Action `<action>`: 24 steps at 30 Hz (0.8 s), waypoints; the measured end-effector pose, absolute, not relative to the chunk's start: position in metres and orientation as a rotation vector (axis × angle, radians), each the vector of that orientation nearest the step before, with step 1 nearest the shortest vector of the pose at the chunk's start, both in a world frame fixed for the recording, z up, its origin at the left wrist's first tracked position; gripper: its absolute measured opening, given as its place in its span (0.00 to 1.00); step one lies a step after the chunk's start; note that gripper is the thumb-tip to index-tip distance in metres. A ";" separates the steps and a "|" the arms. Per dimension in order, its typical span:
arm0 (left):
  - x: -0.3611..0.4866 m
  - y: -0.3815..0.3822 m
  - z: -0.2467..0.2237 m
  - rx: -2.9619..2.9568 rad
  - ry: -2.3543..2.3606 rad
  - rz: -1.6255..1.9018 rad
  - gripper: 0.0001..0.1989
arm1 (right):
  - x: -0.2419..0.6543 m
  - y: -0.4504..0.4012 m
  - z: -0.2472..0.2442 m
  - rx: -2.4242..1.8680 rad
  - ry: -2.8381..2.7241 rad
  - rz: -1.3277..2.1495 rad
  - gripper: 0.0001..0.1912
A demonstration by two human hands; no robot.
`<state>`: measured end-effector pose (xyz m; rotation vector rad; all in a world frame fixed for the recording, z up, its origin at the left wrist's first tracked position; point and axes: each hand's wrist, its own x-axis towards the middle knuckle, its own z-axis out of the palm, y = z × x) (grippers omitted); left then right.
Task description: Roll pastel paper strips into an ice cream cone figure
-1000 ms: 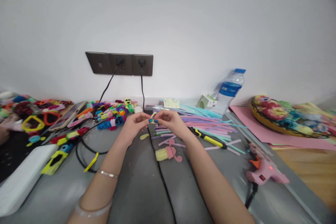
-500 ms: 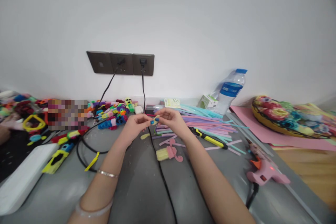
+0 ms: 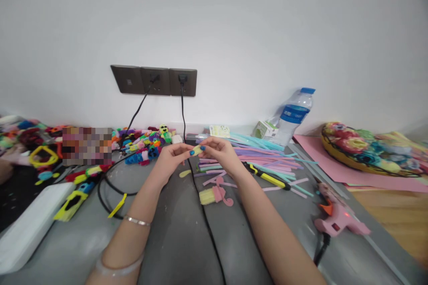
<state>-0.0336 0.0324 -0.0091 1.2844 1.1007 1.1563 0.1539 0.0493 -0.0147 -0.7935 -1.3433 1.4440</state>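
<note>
My left hand [image 3: 175,159] and my right hand [image 3: 216,150] meet above the middle of the table. Between their pinched fingertips is a small pale yellow pipe-cleaner piece [image 3: 197,150], partly covered by the fingers. A similar pale yellow piece [image 3: 185,173] lies on the table just below my left fingers. Nearer to me rests a pipe-cleaner figure [image 3: 214,194] with a yellow body and pink curled parts, touching the black cable [image 3: 209,227]. Loose pastel pipe cleaners [image 3: 264,153] are spread behind and right of my right hand.
At right lie yellow-black pliers [image 3: 269,179] and a pink glue gun [image 3: 341,218] with a red light lit. A water bottle [image 3: 294,116] leans at the wall. Colourful pipe-cleaner figures [image 3: 143,147] crowd the left back, near a white box-like object [image 3: 36,225]. Another person's hand [image 3: 16,158] shows far left.
Both hands have shifted their fingers slightly around the yellow piece, and more of it shows now. Everything on the table stays where it was.
</note>
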 end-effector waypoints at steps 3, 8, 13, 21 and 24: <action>-0.034 0.033 -0.009 1.249 1.107 1.200 0.14 | 0.154 0.049 -0.014 -0.764 -1.397 1.397 0.15; -0.035 0.034 -0.008 1.189 1.120 1.239 0.14 | 0.153 0.049 -0.015 -0.720 -1.518 1.267 0.16; -0.037 0.034 -0.010 1.247 1.121 1.184 0.13 | 0.153 0.050 -0.018 -0.730 -1.491 1.252 0.14; -0.040 0.034 -0.010 1.310 1.068 1.124 0.13 | 0.153 0.050 -0.016 -0.756 -1.441 1.301 0.14; -0.040 0.033 -0.010 1.305 1.040 1.116 0.12 | 0.154 0.049 -0.015 -0.750 -1.426 1.313 0.14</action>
